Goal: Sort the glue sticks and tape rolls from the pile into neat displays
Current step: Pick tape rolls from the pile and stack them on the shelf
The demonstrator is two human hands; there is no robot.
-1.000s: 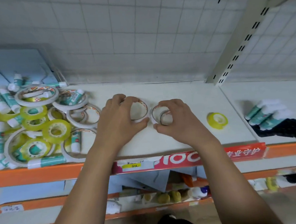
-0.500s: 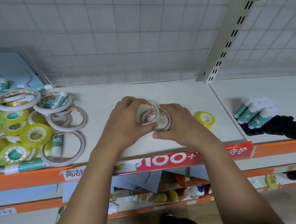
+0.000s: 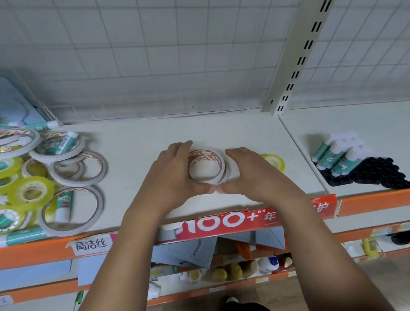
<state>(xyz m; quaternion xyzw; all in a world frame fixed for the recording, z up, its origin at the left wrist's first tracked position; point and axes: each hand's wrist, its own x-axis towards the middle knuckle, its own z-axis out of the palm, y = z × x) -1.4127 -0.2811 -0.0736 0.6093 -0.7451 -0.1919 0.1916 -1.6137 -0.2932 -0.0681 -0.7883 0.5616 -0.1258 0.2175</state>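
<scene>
White grid wall (image 3: 167,48) behind orange-edged shelves (image 3: 384,198).

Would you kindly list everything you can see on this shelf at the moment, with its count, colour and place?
stacked tape rolls: at least two, white with orange print, shelf middle, between the hands
loose tape roll: one, yellow, just right of the right hand
pile: many yellow and white tape rolls mixed with teal-and-white glue sticks, shelf left
sorted glue sticks: several, teal with white caps, in the tray
tray: one, black, shelf right
shelf: one, white top, orange front edge
left hand: grips the stack's left side
right hand: grips its right side
</scene>
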